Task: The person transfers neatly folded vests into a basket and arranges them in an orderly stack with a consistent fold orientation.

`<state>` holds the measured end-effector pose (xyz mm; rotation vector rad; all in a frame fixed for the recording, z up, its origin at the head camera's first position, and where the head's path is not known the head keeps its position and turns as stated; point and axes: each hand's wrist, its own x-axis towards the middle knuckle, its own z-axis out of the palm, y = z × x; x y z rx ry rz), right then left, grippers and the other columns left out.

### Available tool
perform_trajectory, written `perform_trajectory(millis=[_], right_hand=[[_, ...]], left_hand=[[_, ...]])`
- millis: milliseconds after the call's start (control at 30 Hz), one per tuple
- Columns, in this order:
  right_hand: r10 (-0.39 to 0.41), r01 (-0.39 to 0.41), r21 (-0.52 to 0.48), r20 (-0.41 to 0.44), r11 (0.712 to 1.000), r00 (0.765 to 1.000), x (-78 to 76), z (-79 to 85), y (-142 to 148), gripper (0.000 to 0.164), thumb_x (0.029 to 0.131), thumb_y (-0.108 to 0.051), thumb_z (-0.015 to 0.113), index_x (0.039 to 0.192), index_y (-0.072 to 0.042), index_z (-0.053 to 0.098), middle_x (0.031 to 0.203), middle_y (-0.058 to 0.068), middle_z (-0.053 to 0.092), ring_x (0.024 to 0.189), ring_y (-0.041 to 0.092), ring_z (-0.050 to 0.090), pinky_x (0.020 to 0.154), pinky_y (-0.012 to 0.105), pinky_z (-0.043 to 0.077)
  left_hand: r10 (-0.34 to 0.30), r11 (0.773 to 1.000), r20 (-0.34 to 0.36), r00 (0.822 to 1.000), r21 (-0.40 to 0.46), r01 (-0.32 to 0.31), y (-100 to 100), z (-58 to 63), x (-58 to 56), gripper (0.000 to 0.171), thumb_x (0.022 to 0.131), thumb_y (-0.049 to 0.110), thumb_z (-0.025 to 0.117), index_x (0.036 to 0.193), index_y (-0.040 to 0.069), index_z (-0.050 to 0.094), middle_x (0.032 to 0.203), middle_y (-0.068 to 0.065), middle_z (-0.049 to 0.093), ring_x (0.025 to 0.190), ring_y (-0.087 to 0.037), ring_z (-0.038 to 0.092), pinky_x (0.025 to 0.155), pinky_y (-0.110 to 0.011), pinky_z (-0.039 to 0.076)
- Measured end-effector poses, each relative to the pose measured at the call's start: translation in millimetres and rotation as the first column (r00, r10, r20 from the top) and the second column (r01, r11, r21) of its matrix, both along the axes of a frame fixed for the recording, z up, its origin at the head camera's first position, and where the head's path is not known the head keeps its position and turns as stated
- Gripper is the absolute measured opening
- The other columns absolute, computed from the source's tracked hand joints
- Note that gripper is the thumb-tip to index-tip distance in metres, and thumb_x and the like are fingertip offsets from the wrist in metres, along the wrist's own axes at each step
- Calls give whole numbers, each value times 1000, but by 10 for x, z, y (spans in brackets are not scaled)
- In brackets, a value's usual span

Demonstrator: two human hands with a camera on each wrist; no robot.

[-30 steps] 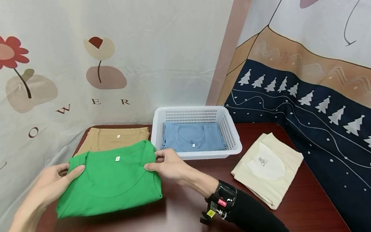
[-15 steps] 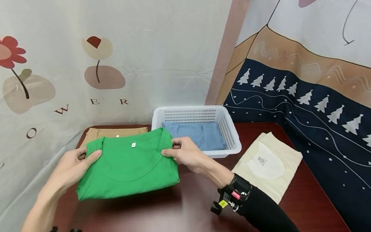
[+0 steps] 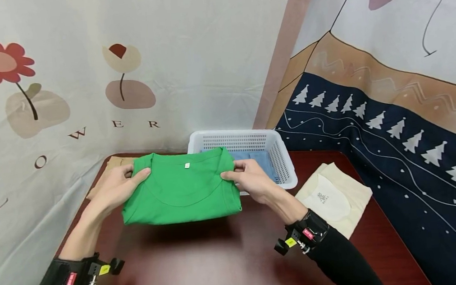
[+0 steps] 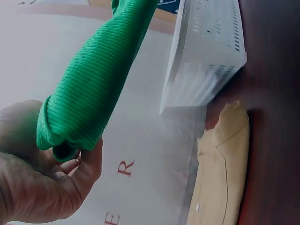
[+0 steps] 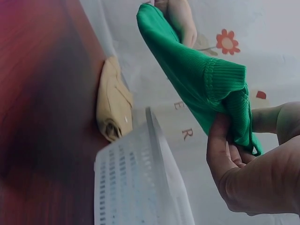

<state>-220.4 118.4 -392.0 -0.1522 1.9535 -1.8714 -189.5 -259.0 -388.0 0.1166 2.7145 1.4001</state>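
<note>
Green shirt [image 3: 183, 189] hangs mid-frame in the head view, pinched at its two sides by the left hand [image 3: 115, 185] and right hand [image 3: 253, 181], farther right and higher than a second ago.

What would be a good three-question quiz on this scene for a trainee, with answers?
1. What colour is the held garment, between the left grip and right grip? A) tan B) green C) cream
2. True or false: the cream garment lies outside the white basket.
3. Fill in: the clothing inside the basket is ____ in colour.

Key: 1 B; 2 true; 3 blue.
</note>
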Motion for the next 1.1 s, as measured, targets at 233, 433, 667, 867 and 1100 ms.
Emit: perform_trajectory(millis=[233,433,667,867,1100], right_hand=[[-36,36,-2,-18,999,999,-56,26,195,36,103,-7,76,136,5,73,113,5,82,96,13,81,85,34,71],[-65,65,14,-22,998,998,-88,53,338,36,104,-9,75,137,5,72,109,1,82,95,11,80,84,32,70],[-82,83,24,-24,996,996,-134,95,491,38,106,-9,73,141,6,69,108,-2,81,95,10,80,84,31,70],[-81,81,16,-17,997,997,-186,139,621,44,109,-10,70,148,8,62,112,-1,80,96,9,81,85,31,70],[-118,119,52,-28,992,993,-269,154,751,40,110,-15,72,144,5,66,109,-2,79,93,8,79,83,30,70]], left_hand=[[-11,1000,-53,999,2,11,201,43,-139,39,117,36,64,101,1,64,75,3,61,62,-9,58,63,-28,52],[-27,1000,-75,997,2,27,355,53,-248,38,117,35,63,101,0,64,75,3,59,64,-9,56,63,-27,49],[-46,997,-29,999,66,48,522,82,-345,38,117,36,62,103,0,63,79,1,61,66,-10,59,64,-27,52],[-50,995,18,999,86,48,645,100,-463,42,116,41,63,108,0,65,82,0,68,69,-10,64,69,-26,54],[-84,991,55,995,107,78,748,117,-594,42,117,43,61,111,1,65,83,4,67,71,-8,60,69,-26,50]])
